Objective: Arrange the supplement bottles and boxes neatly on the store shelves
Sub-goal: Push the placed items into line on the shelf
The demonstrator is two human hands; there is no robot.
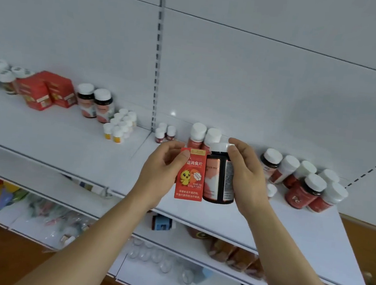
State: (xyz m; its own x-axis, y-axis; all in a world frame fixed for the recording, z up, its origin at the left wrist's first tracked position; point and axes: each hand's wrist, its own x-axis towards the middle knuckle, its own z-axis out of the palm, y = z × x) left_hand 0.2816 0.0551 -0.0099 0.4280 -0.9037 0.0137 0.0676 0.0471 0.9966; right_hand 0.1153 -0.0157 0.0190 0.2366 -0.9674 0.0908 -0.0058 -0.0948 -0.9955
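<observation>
Head view shows both hands raised in front of the shelf (87, 152), each carrying one item. The left hand (163, 163) pinches a red box (190, 177) by its upper left edge, thumb across the front. The right hand (244, 172) wraps around a dark bottle (220, 181), fingers curled near its white cap. Box and bottle are upright and touching side by side, held above the shelf's front edge, not yet set down.

The step in hand looks like sorting: two unlike items are up and awaiting their places. Red boxes (45, 91) sit stacked toward the shelf's left end by the back wall, and dark bottles (304, 181) cluster loosely near its right end, some tilted. Two white-capped bottles (204, 134) stand at the back edge just behind the hands.

The next move likely calls for parting the hands, box going left to its stack, bottle right to its group, set upright with the label forward.
</observation>
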